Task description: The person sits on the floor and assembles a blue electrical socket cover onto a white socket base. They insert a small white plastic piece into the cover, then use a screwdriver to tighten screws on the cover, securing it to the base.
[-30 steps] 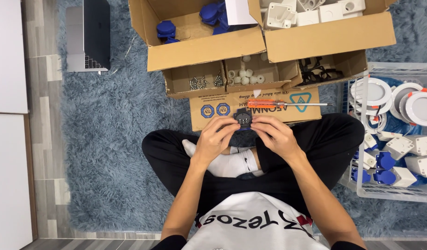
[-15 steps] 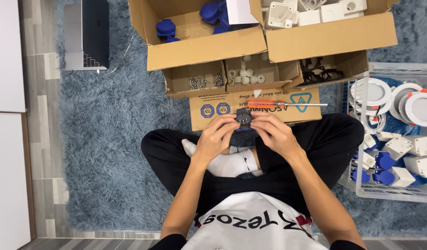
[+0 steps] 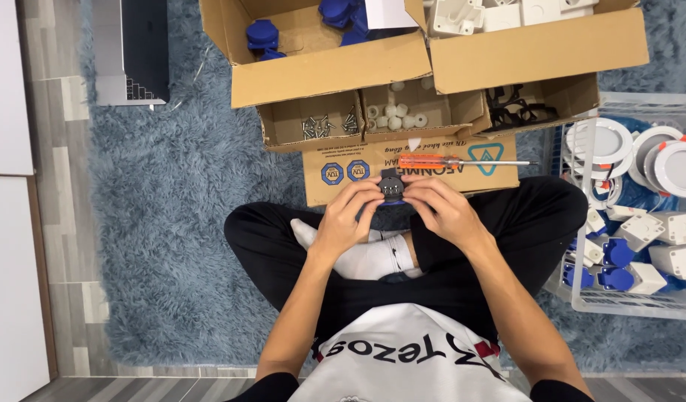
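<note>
I sit cross-legged on a blue-grey shaggy rug [image 3: 171, 223]. Both hands meet above my legs around a small black round socket part [image 3: 392, 186]. My left hand [image 3: 350, 212] grips its left side and my right hand [image 3: 439, 208] grips its right side. A hint of blue shows under the part. Just beyond it, an orange-handled screwdriver [image 3: 447, 161] lies on a flat cardboard flap [image 3: 499, 175], pointing right.
Open cardboard boxes [image 3: 328, 71] hold blue parts, white parts, screws [image 3: 320, 125], white caps [image 3: 395, 115] and black pieces [image 3: 518, 104]. A wire basket [image 3: 581, 298] at right holds white round lamps and blue-and-white sockets. A laptop [image 3: 131, 52] lies at upper left, beside white furniture [image 3: 8, 246].
Almost nothing differs. My fingers have shifted slightly on the black part, which stays in the same place between both hands.
</note>
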